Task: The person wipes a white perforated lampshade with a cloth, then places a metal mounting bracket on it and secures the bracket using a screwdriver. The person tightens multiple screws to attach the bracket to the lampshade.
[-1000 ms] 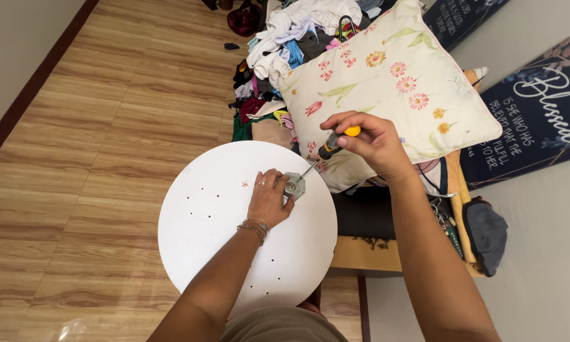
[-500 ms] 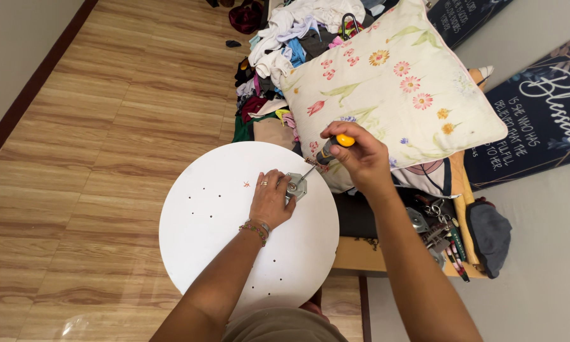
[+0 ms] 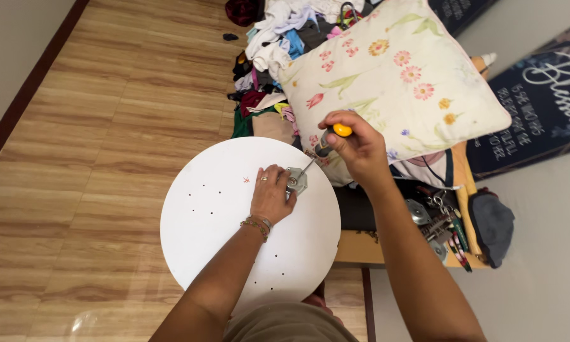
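A round white board [image 3: 221,234] with several small holes lies flat in front of me. A small metal bracket plate [image 3: 297,180] sits near its right edge. My left hand [image 3: 269,193] rests on the board and presses on the plate with its fingertips. My right hand [image 3: 351,145] grips a screwdriver [image 3: 323,144] with a yellow and black handle. Its shaft slants down to the left, with the tip on the plate.
A floral pillow [image 3: 392,82] lies just beyond the board, against a pile of clothes [image 3: 278,44]. Metal parts and tools [image 3: 440,221] sit on a low wooden surface at the right. Dark framed signs [image 3: 538,101] lean on the wall. Wooden floor [image 3: 101,139] stretches to the left.
My right hand with the screwdriver has shifted slightly left and turned on the handle. The view has drifted, uncovering the metal parts at the right. My left hand stays on the plate.
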